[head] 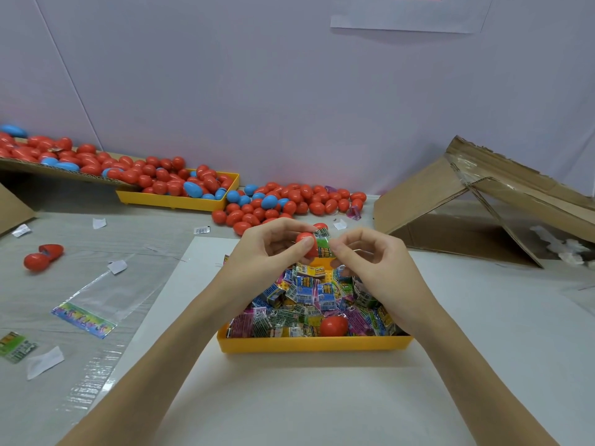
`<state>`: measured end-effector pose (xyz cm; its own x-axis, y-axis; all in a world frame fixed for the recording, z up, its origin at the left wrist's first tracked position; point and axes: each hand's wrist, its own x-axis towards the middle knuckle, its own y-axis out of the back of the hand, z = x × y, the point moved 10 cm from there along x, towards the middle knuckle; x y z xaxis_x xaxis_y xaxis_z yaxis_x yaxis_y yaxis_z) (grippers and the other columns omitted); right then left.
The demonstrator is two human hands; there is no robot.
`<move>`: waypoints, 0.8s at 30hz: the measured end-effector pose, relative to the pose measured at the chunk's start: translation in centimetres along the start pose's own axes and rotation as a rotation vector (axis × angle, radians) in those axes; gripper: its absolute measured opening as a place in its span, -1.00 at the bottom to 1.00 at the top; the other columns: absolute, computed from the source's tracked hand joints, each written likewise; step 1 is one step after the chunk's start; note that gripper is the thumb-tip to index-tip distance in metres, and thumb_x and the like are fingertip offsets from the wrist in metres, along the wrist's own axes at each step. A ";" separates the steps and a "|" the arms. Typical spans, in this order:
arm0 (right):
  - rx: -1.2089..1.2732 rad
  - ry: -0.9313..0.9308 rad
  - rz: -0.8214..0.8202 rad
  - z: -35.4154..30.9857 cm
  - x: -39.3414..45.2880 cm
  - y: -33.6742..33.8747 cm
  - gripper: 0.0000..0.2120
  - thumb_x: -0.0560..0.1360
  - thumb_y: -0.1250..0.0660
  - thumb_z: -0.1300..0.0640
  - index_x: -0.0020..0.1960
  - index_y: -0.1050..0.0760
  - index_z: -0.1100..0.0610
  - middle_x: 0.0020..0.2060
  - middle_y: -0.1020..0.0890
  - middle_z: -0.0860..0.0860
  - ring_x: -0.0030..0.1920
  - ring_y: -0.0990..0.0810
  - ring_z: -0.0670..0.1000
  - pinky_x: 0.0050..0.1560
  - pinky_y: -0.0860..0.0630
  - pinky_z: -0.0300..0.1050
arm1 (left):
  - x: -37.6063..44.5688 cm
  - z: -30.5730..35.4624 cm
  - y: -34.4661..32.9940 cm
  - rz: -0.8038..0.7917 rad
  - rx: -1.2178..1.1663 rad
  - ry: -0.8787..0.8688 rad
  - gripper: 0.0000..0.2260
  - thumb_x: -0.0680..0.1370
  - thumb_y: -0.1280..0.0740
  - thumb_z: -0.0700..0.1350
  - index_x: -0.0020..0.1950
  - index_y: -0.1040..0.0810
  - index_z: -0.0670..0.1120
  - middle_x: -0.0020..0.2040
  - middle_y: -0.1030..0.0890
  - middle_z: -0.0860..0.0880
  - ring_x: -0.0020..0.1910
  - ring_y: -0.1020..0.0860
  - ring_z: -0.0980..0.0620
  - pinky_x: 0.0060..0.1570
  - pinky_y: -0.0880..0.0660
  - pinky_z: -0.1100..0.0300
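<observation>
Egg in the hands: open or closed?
Open. Left hand holds the red egg, its halves apart; right hand pinches a green packet at the opening.

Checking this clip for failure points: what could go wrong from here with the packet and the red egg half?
The green packet is pinched only by fingertips of the right hand against the red egg half in the left hand; it could slip and drop among the packets in the yellow tray below. The loose eggs behind lie unconfined on the table, so a nudge might roll some away.

Pale lilac wall [257, 75], paper sheet [409, 14] taped up, grey tabletop [64, 284]
</observation>
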<state>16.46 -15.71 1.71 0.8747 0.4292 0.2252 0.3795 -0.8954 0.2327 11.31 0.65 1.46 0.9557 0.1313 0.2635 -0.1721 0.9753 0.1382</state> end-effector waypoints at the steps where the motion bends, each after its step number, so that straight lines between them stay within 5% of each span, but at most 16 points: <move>1: -0.001 -0.003 -0.012 0.0 0.0 -0.2 -0.80 0.50 -0.46 -0.09 -0.06 -0.66 0.05 -0.17 -0.74 -0.03 -0.14 -0.72 -0.09 -0.19 -0.58 -0.34 | 0.0 0.0 0.0 0.002 0.000 -0.003 -0.73 0.52 -0.43 0.03 0.18 -0.67 -0.04 -0.04 -0.74 -0.01 -0.05 -0.72 0.04 0.02 -0.60 0.29; 7: 0.075 -0.067 -0.032 1.1 -0.2 -0.9 -0.79 0.50 -0.47 -0.05 -0.02 -0.71 0.08 -0.13 -0.76 0.01 -0.07 -0.74 -0.01 -0.06 -0.66 -0.21 | -0.1 -0.2 -0.1 0.024 -0.009 -0.026 -0.82 0.60 -0.43 -0.12 0.20 -0.67 -0.05 0.02 -0.74 -0.03 0.00 -0.72 0.00 0.08 -0.63 0.19; 12: 0.382 -0.186 -0.053 1.9 -0.4 -1.8 -0.72 0.40 -0.52 -0.02 -0.02 -0.75 0.16 -0.11 -0.75 0.17 -0.07 -0.73 0.04 -0.03 -0.64 -0.22 | -0.1 0.0 -0.1 0.047 -0.013 -0.044 -0.82 0.60 -0.43 -0.14 0.20 -0.67 -0.06 0.05 -0.74 -0.01 0.06 -0.71 0.03 0.12 -0.61 0.21; 24: 0.385 -0.200 -0.059 1.6 -0.4 -1.7 -0.66 0.48 -0.50 0.02 0.09 -0.64 0.28 -0.05 -0.75 0.23 0.02 -0.75 0.19 0.04 -0.69 -0.09 | -0.1 0.9 -0.4 0.021 0.147 -0.197 -0.65 0.50 -0.54 -0.19 0.28 -0.64 -0.14 0.05 -0.74 0.03 0.04 -0.71 0.07 0.10 -0.64 0.18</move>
<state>15.90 -14.51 -0.27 0.8749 0.4836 0.0251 0.4821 -0.8651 -0.1387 11.10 0.05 2.26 0.8891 0.0999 0.4466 -0.2377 0.9347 0.2641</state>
